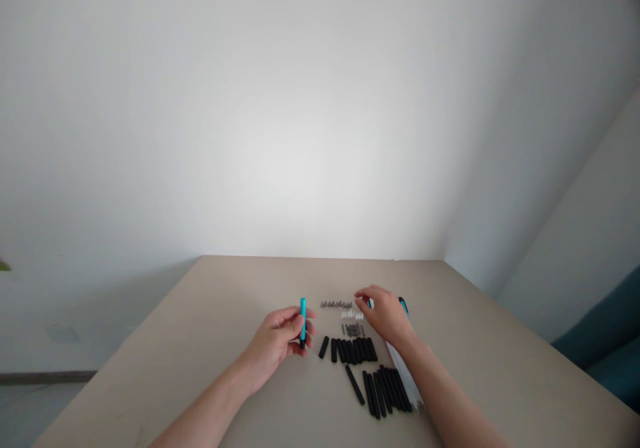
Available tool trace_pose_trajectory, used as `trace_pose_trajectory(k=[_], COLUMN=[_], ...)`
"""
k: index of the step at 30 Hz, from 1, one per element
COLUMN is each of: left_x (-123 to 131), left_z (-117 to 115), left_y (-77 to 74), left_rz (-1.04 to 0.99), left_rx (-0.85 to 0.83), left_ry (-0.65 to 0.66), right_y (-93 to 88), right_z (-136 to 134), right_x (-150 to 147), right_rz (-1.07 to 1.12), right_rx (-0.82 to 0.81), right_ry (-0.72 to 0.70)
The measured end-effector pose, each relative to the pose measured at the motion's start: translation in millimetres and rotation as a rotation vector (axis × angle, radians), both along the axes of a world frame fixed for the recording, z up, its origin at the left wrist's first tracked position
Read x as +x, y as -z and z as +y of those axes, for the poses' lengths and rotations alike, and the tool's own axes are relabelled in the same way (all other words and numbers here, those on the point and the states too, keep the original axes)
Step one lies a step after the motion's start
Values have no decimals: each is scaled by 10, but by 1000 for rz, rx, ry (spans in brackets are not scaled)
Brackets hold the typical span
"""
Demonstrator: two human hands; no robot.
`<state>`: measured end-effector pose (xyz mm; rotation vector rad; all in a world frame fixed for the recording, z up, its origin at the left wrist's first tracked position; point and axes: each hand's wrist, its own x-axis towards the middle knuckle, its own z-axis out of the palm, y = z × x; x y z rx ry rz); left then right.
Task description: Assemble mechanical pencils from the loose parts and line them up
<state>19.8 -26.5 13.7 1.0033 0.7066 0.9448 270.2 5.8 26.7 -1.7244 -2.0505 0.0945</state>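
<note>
My left hand [280, 341] is closed round a teal pen barrel [303, 320], held upright with its dark tip down. My right hand [385, 315] hovers over small white parts [351, 315] on the beige table [225, 315], fingers curled in a pinch; what it pinches is too small to name. A second teal pen [404, 305] peeks out behind that hand. Rows of pen parts lie between the hands: small grey tips [336, 304], thin springs [353, 330], short black caps [350, 351] and long black barrels [383, 389].
White refills [407, 378] lie beside the long black barrels under my right forearm. A plain white wall stands behind the table. A dark teal seat [613, 341] shows at the right edge.
</note>
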Motion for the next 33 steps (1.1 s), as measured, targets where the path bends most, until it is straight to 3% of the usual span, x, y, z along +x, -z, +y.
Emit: trace_pose_trajectory(k=[23,30,33], left_x=[-15,-8,-2], left_z=[26,13,-9], left_y=[18,-3,-8], left_rz=[179,250,344], left_rx=[165,249,333], left_ry=[-67,-48,-29], right_y=[44,-114,-114], right_z=[24,-93,-203], right_x=[113,14,-188], right_rz=[-116,-12,181], right_rx=[-150,-14,95], right_ry=[41,70,-97])
